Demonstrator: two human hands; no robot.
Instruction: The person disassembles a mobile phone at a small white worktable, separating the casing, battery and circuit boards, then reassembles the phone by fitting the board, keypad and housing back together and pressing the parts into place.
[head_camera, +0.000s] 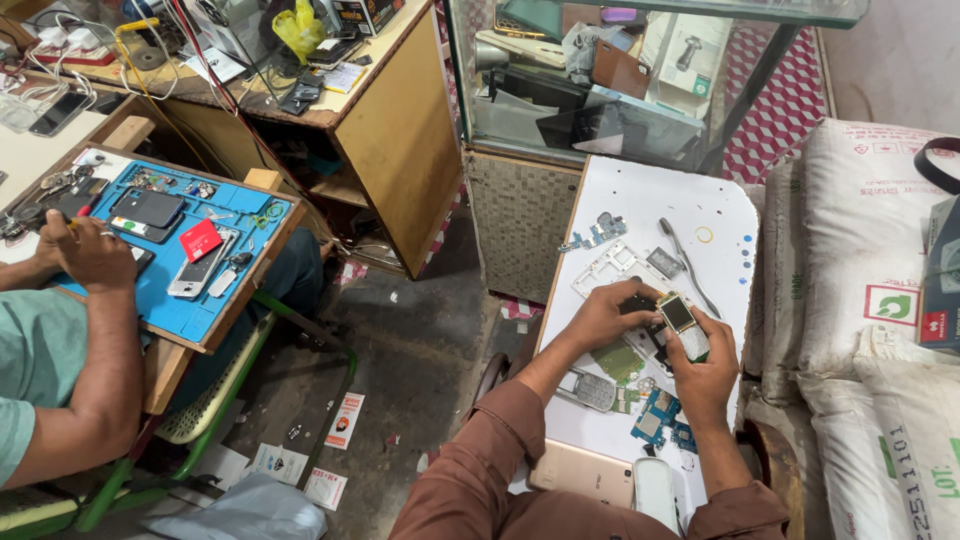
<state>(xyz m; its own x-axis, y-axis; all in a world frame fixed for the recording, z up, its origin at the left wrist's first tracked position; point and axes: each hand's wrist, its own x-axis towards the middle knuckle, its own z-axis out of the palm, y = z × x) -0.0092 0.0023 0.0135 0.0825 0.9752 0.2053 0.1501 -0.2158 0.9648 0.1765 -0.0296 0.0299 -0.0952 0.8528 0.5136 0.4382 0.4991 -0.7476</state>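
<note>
On the white table (700, 215) in front of us, seen from our head camera, our right hand (703, 368) is closed around a small candybar phone (682, 324), gripping its lower body while its little screen faces up; our left hand (610, 315) curls its fingers against the phone's left side, just over a dark part that we cannot make out clearly. Around the hands lie loose pieces: a white phone frame (612, 266) just beyond the left hand, a blue circuit board (598, 233) farther up the table, a grey tool (685, 262) lying lengthwise to the right, a keypad (592, 389) and another blue board (658, 420) near our wrists, and a gold phone (585, 470) face down beside a white phone (655, 490) at the near edge. Behind the table stands a glass display case (640, 90) holding boxes and pouches, and white sacks (870, 270) press against the table's right side. To our left, another person's hand (92, 252) rests on a blue work mat (215, 265) set in a wooden tray; that mat carries several phones, a red card (200, 240) and small parts in its compartments.
</note>
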